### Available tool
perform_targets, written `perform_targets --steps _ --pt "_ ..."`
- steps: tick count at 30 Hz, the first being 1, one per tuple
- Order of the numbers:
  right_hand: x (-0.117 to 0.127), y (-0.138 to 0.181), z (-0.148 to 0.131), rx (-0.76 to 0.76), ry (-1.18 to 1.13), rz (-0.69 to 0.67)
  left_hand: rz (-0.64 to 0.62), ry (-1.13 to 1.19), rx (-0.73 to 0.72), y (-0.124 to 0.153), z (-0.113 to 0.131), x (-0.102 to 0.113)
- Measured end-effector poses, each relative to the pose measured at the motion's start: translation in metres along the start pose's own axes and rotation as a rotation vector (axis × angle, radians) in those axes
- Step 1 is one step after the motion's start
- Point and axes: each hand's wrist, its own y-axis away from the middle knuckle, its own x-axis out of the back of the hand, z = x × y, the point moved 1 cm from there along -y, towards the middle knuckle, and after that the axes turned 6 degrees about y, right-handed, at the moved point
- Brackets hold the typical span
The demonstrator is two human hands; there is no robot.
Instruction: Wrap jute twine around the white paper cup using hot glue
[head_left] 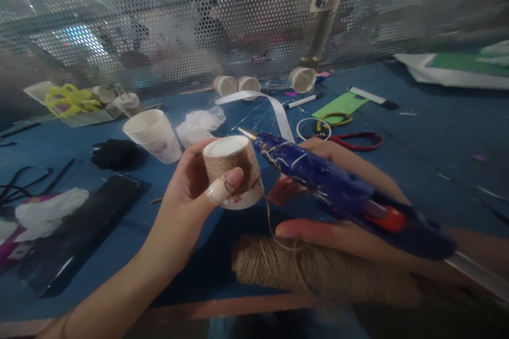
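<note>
A partly twine-wrapped white cup [250,193] tilts near a blue glue gun [318,177] — brown twine roll [276,267] below.

Rough twine [218,166] around a smooth paper cup [252,199].
Near the front edge of the matt desk [429,132], a fibrous twine roll [270,267]; plastic glue gun [318,175], white-streaked, metal nozzle [247,133]; toward the left edge, glossy plastic pouch [89,229]; along the back edge, perforated metal panel [178,37].

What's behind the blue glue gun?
Part of the right hand shows behind the glue gun, and a white strip runs down toward it. The middle of that hand is covered, so it can't be seen.
</note>
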Motion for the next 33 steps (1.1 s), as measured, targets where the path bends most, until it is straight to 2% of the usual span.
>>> perform_targets --steps 2,4,11,17,24,28,33 --pt "0.000 -0.002 0.000 0.056 -0.017 0.009 0.012 0.005 -0.007 0.001 -0.001 -0.002" --pt "-0.001 -0.003 0.001 0.027 0.028 0.077 0.016 0.007 -0.021 0.001 -0.002 -0.005" --pt "-0.003 -0.003 0.001 0.029 0.016 0.101 0.004 0.047 -0.081 0.002 -0.003 -0.012" --pt "-0.003 -0.003 0.002 0.044 0.075 0.117 -0.029 0.060 -0.065 0.006 -0.003 -0.013" --pt "-0.007 0.001 0.003 -0.015 0.228 0.268 -0.030 0.034 -0.044 0.004 -0.005 -0.009" --pt "-0.004 -0.002 0.004 -0.037 0.220 0.234 0.004 0.014 -0.010 0.004 -0.006 -0.003" --pt "0.002 -0.007 0.008 0.005 0.292 0.201 -0.027 0.011 -0.033 0.003 -0.005 -0.001"
